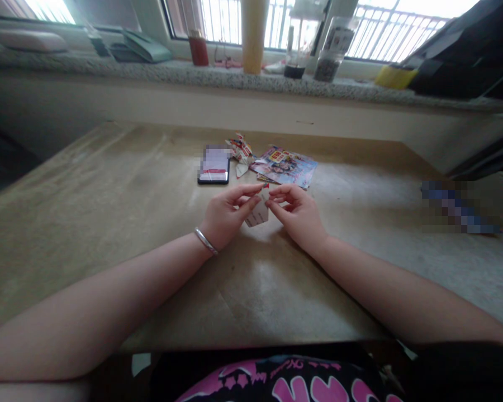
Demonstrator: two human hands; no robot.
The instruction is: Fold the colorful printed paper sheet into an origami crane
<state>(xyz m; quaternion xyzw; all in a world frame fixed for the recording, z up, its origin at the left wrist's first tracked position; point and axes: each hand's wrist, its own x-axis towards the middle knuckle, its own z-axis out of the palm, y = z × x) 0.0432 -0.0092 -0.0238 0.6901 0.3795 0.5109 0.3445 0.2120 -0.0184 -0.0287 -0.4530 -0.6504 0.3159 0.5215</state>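
Between my two hands is a small piece of white printed paper, held just above the table with a bit of red at its top edge. My left hand, with a silver bangle at the wrist, pinches its left side between thumb and fingers. From the other side, my right hand pinches the paper's upper right edge. Right behind the hands lie a crumpled printed paper scrap and some colourful printed leaflets. A smartphone with a lit screen rests to their left.
The table reaches to the wall. A blurred blue item lies at its right side. On the granite windowsill stand a yellow cylinder, a red jar, clear containers and a black bag.
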